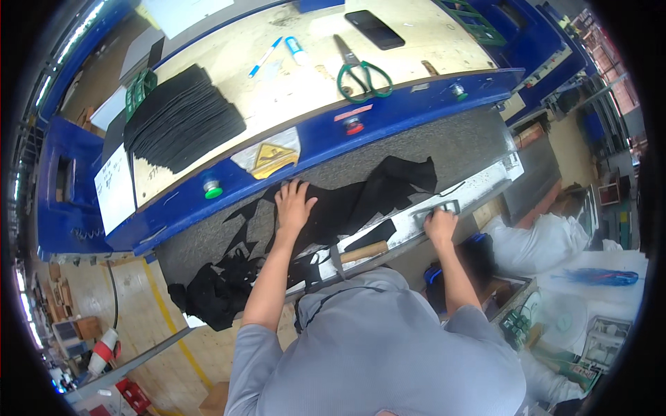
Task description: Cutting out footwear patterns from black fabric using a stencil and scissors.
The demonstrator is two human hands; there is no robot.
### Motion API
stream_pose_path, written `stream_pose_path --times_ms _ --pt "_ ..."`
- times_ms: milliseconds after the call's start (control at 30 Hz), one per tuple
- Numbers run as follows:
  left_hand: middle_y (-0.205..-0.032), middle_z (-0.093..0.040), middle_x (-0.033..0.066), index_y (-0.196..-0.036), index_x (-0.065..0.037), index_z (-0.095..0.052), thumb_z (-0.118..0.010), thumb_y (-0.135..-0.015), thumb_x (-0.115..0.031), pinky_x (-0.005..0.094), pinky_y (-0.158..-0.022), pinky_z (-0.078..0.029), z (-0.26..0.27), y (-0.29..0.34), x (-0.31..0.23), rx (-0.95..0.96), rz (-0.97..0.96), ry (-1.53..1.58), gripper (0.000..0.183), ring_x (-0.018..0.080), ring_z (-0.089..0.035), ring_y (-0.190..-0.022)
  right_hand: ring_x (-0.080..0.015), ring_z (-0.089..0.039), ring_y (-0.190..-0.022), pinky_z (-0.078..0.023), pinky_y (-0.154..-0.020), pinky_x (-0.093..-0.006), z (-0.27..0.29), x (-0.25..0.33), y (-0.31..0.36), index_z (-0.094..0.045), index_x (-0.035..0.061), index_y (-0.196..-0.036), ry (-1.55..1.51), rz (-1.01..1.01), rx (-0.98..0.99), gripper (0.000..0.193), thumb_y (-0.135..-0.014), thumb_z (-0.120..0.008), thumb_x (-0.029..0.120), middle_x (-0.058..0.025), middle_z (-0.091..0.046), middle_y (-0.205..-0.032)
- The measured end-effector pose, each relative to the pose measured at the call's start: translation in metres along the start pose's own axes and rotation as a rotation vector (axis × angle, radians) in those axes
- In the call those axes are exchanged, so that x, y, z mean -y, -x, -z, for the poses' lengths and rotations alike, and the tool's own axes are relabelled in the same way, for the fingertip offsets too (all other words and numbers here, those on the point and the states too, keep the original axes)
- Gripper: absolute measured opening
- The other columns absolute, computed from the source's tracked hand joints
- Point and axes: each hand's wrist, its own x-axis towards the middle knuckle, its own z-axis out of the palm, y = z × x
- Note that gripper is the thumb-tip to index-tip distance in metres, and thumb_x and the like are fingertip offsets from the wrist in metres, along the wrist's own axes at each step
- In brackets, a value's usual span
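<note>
My left hand (294,206) lies with fingers spread on a black sheet of cloth-like material (336,211), which is cut with irregular edges and rests on the dark grey bed (458,142) of a blue machine. To the right, my right hand (441,226) is closed on a small grey metal frame (451,206) at the white front ledge (485,186). Its fingers hide part of the frame. Between my hands, close to my body, lies a tool with a wooden handle (364,252) and a dark head. Crumpled black scraps (215,295) are heaped at the bed's left end.
Above the bed runs a blue beam (291,156) with a green button (212,188) and a red button (354,126). On the wooden top behind it are stacked black pieces (184,118), green-handled scissors (362,78), a phone (374,30) and pens. White sacks (538,239) stand at right.
</note>
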Motion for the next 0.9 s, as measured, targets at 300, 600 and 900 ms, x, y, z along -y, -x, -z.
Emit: stream_pose_path --times_ms 300,600,900 --pt "-0.099 -0.067 0.0150 -0.100 -0.006 -0.065 -0.073 -0.086 -0.019 0.0464 -0.091 -0.044 0.026 -0.022 -0.007 0.198 -0.070 0.207 0.021 0.0348 -0.060 -0.102 -0.0371 -0.063 -0.102 -0.050 -0.086 -0.0497 0.047 0.039 -0.088 -0.072 0.0073 -0.110 -0.513 0.236 -0.336 0.034 -0.087 -0.071 0.032 -0.0182 -0.070 -0.100" --pt "-0.087 -0.067 0.0082 -0.103 -0.002 -0.069 -0.066 -0.093 -0.006 0.0283 -0.081 -0.049 0.123 0.074 -0.010 -0.255 0.288 0.702 0.011 0.0123 -0.062 -0.084 -0.0207 -0.062 -0.073 -0.045 -0.075 -0.0382 0.082 0.079 -0.102 -0.068 0.0061 -0.097 -0.795 0.516 0.194 0.026 -0.076 -0.082 0.012 -0.0084 -0.067 -0.078" --pt "-0.102 -0.076 0.0093 -0.102 -0.004 -0.074 -0.067 -0.090 -0.003 0.0295 -0.088 -0.053 0.130 0.138 -0.016 -0.379 0.488 0.857 0.014 0.0163 -0.071 -0.097 -0.0338 -0.063 -0.094 -0.048 -0.082 -0.0410 0.200 0.084 -0.090 -0.069 0.0037 -0.079 -0.764 0.809 -0.250 0.006 -0.079 -0.074 0.007 -0.0115 -0.067 -0.090"
